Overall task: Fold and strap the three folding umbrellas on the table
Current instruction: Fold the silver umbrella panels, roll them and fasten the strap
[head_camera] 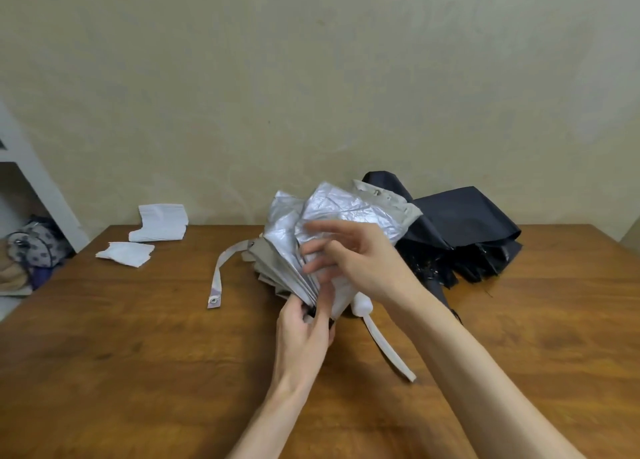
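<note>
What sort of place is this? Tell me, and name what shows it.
Probably a room in a home: a wooden table against a plain beige wall, and a white shelf unit at the left holding a patterned bag.

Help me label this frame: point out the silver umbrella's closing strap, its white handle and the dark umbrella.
closing strap (216, 278), head view, mid-length of the band.
white handle (362, 306), head view, rounded end.
dark umbrella (464, 216), head view, upper canopy fabric.
</note>
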Motion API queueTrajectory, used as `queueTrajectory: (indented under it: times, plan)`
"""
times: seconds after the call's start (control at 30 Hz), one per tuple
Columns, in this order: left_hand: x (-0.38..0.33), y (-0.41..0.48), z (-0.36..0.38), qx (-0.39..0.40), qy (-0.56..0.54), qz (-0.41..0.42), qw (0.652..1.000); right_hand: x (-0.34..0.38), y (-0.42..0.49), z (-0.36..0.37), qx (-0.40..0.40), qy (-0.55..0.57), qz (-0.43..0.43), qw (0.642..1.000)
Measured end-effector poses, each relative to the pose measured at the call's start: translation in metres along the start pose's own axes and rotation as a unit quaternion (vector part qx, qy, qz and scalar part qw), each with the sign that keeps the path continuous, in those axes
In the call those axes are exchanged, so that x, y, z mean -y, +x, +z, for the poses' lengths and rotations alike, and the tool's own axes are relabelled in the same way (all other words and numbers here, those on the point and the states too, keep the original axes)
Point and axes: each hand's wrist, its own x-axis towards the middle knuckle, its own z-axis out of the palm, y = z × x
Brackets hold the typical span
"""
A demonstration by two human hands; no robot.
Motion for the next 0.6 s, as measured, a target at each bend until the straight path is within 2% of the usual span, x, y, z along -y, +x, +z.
queueTrajectory:
  times: [0.1,0.17,0.2,0.23,0.3,0.4,0.5,0.6]
  plan:
    - [0.002,0.0,0.0,-0.004,0.008,0.0,1.0,-0.001,-0.002,-0.013,-0.119,-0.015,-0.096,0.988]
    - [0.003,0.001,-0.001,-0.003,0.018,0.011,1.0,-0.003,0.003,-0.022,-0.187,-0.107,-0.18,0.96]
    - [0.004,0.001,-0.002,-0.003,0.019,0.019,1.0,-0.003,0.005,-0.026,-0.193,-0.174,-0.214,0.942]
    - [0.005,0.0,-0.002,-0.003,0.02,0.027,0.999,-0.002,0.009,-0.029,-0.178,-0.245,-0.241,0.922]
    - [0.007,0.001,-0.001,0.001,0.038,0.043,0.998,0.011,0.017,-0.037,-0.092,-0.364,-0.263,0.889]
    - [0.011,0.003,-0.002,-0.002,0.085,0.053,0.995,0.042,0.028,-0.042,0.067,-0.465,-0.213,0.857]
    - [0.011,0.003,-0.004,-0.01,0.103,0.05,0.993,0.06,0.044,-0.041,0.095,-0.551,-0.191,0.807]
    - [0.009,0.004,-0.004,-0.018,0.094,0.043,0.995,0.067,0.053,-0.033,0.085,-0.488,-0.201,0.845]
